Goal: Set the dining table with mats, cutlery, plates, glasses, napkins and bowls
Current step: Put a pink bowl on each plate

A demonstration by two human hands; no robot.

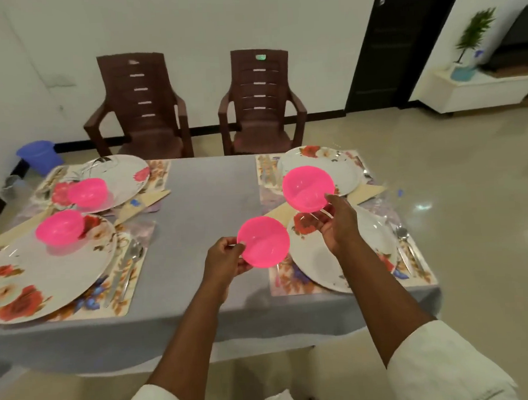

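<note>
My left hand [226,258] holds a pink bowl [264,241] by its rim, above the grey tablecloth [208,209] beside the near right plate [317,258]. My right hand [334,223] holds a second pink bowl [308,188] by its edge, raised over the gap between the near right plate and the far right plate [347,172]. On the left, a pink bowl [88,192] sits on the far plate [124,176] and another pink bowl [59,230] sits on the near plate [46,272]. Floral mats, cutlery [128,268] and folded napkins [143,203] lie at each place.
Two brown plastic chairs [141,105] [260,102] stand beyond the table's far edge. A blue bin [38,155] is on the floor at far left. A white cabinet [477,92] with a potted plant [471,42] stands at far right. Tiled floor runs along the table's right side.
</note>
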